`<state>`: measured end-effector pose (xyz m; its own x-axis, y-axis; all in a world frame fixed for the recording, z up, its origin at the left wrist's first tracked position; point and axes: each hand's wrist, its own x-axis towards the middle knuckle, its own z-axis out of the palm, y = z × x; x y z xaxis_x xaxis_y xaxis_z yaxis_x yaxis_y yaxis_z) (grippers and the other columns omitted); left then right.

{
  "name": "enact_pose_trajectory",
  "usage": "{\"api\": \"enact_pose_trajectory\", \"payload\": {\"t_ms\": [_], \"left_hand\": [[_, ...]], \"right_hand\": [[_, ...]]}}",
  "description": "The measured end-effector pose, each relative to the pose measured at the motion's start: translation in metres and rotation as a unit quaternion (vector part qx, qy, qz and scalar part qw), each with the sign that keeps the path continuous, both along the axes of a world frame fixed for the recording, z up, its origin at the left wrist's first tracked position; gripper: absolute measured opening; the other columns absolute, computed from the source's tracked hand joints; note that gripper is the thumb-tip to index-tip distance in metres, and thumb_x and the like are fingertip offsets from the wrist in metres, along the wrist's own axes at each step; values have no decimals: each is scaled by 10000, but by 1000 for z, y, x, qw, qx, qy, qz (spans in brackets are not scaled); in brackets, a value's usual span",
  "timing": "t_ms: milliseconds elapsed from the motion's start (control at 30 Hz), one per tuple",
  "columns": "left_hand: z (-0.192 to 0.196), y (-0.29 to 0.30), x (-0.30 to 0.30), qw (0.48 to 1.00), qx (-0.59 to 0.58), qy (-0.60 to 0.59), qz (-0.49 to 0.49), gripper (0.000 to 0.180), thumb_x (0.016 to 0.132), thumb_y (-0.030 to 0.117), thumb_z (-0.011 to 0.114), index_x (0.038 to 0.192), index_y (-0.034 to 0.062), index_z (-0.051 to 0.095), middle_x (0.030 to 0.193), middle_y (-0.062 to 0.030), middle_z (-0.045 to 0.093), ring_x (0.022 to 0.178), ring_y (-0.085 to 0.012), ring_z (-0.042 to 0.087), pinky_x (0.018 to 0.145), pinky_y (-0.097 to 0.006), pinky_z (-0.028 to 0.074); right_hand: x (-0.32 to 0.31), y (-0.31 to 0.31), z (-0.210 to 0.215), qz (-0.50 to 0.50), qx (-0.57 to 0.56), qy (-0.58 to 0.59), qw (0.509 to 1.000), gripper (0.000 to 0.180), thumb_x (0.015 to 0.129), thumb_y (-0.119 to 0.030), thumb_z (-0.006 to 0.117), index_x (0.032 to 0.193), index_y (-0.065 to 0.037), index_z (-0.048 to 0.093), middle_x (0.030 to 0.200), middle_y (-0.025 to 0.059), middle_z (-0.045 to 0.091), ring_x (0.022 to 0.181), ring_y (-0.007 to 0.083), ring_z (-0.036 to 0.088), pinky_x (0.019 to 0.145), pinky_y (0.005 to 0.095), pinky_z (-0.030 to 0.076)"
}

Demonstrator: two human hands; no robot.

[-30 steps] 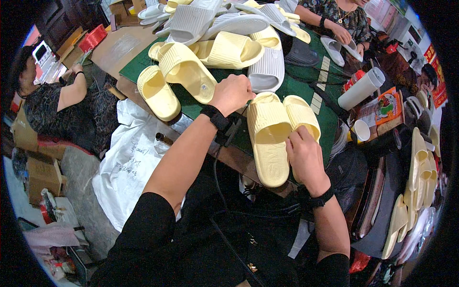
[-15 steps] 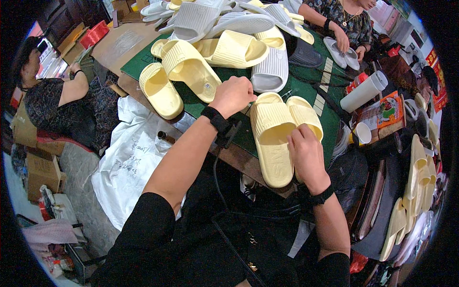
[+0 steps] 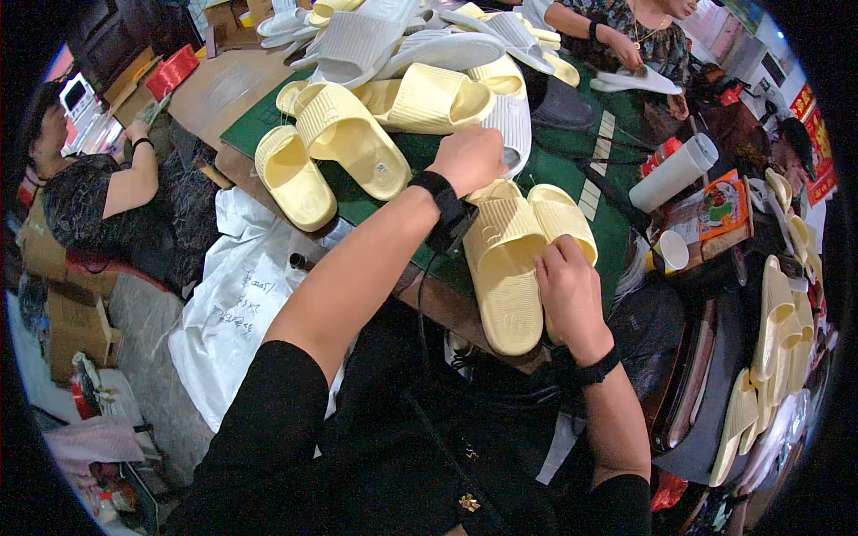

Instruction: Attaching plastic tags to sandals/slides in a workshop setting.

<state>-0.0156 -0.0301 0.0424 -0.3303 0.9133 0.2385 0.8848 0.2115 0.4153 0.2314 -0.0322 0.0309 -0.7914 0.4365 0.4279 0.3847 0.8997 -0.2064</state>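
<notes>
A pair of pale yellow slide slippers points away from me at the table's near edge, heels jutting over it: a left slipper (image 3: 508,299) and a partly covered right slipper (image 3: 561,214). My right hand (image 3: 574,299) is closed on the right slipper, its bent fingers beside the left one's footbed. Beyond the pair's toes, my left hand (image 3: 471,159) is a closed fist in front of a grey slipper (image 3: 512,125); whatever its fingers hold is hidden. Left of it lie another yellow slipper (image 3: 353,143) and a smaller-looking one (image 3: 297,179).
Grey and yellow slippers pile up at the back of the green mat (image 3: 259,125). A white tumbler (image 3: 672,174) and a paper cup (image 3: 672,250) stand right. More yellow slippers (image 3: 776,317) lie far right. One person (image 3: 98,183) sits left; another (image 3: 617,40) handles a slipper at back right.
My left hand has moved away from me and slightly right, past the slippers' toes. My right hand stays at the right slipper. The person at back right has turned the slipper they handle.
</notes>
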Motion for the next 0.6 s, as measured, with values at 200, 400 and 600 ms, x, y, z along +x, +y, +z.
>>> {"api": "enact_pose_trajectory", "payload": {"t_ms": [200, 400, 600], "left_hand": [[-2, 34, 1, 999, -14, 42, -24, 220, 778, 266, 736, 844, 57, 754, 855, -199, 706, 861, -367, 685, 781, -449, 540], [9, 55, 26, 989, -96, 102, -42, 417, 769, 372, 784, 930, -6, 709, 923, -224, 703, 889, -373, 691, 756, -461, 556], [10, 63, 38, 976, -135, 163, -50, 442, 661, 329, 855, 943, 19, 714, 941, -181, 718, 914, -327, 704, 762, -440, 568]], "right_hand": [[0, 2, -4, 5, 7, 17, 1000, 89, 827, -44, 611, 777, 8, 559, 811, 155, 531, 748, 335, 601, 655, 434, 518], [3, 3, -6, 2, 14, 6, 1000, 52, 777, -23, 602, 768, 4, 558, 815, 149, 533, 774, 312, 606, 669, 421, 530], [5, 4, -9, 2, 15, 6, 1000, 62, 758, -15, 590, 808, 11, 563, 852, 153, 542, 808, 311, 620, 687, 410, 543]]}}
